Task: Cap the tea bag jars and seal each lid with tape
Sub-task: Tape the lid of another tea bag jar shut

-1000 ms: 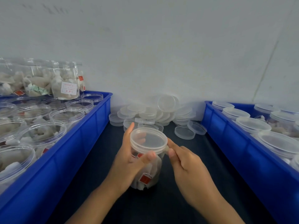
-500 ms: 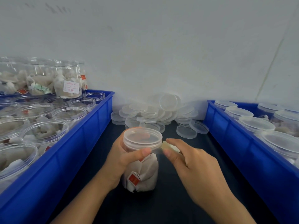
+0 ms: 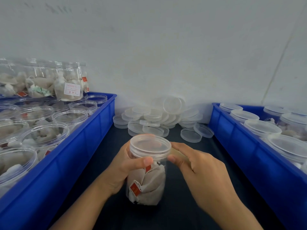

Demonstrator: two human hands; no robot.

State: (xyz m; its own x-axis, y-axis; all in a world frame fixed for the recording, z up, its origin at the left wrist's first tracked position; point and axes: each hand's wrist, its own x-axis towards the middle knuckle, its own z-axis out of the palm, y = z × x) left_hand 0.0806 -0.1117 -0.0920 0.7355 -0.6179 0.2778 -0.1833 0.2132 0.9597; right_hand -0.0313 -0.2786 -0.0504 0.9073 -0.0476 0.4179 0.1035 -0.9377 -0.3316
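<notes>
A clear plastic jar (image 3: 146, 185) of tea bags with red tags stands on the dark table in front of me. A clear lid (image 3: 150, 147) sits on its top. My left hand (image 3: 126, 168) grips the jar just under the lid, thumb across the front. My right hand (image 3: 199, 168) pinches a strip of clear tape (image 3: 178, 154) between thumb and forefinger and holds it against the right side of the lid's rim.
A blue bin (image 3: 93, 135) at left holds several open jars of tea bags, with capped jars stacked at its back. A blue bin (image 3: 249, 146) at right holds several lidded jars. Loose clear lids (image 3: 157, 118) lie piled against the wall.
The jar has come slightly closer and lower. My right hand has brought the tape strip up to the lid's rim, and my left thumb has slid across the jar's front.
</notes>
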